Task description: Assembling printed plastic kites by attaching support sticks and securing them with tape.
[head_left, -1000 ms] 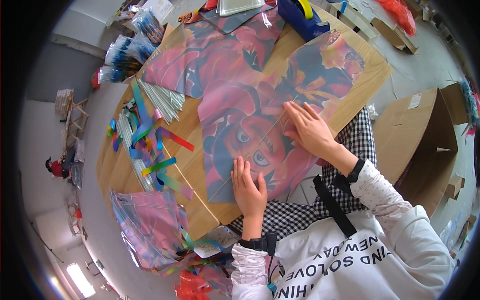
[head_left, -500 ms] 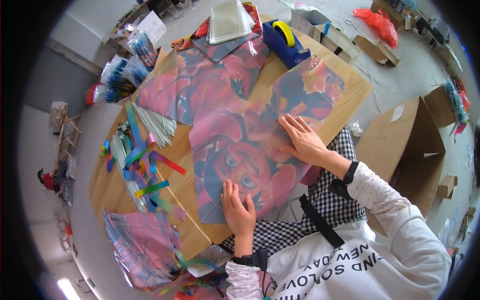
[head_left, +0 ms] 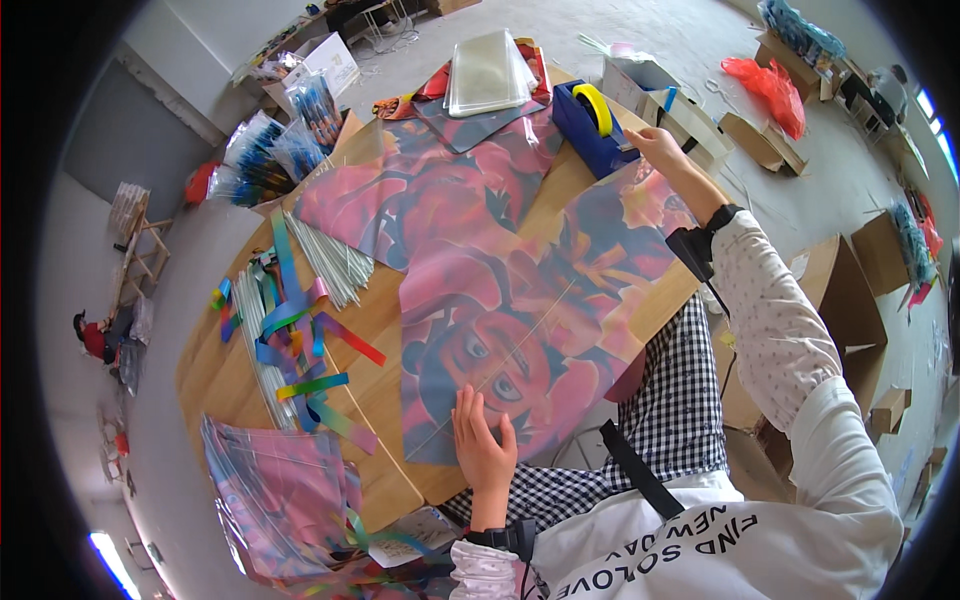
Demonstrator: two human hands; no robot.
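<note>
A large thin sheet, printed with a cartoon face in pink, red and dark grey, lies spread on the wooden table. Across the face runs a thin pale rod, diagonally. My left hand rests flat with fingers stretched on the sheet's near part, by the rod's lower end. At the far right, my right hand reaches the front end of a blue tape dispenser with a yellow roll. Its thumb and fingertips are drawn together there; whether tape is between them is too small to see.
Bundled white rods and colourful ribbons lie on the table's left. Clear plastic sleeves are stacked at the far edge. More folded printed sheets hang at the near left. A cardboard box stands on the right.
My right hand has lifted off the sheet and moved far and right to the tape dispenser. My left hand stays on the sheet. The view has shifted slightly.
</note>
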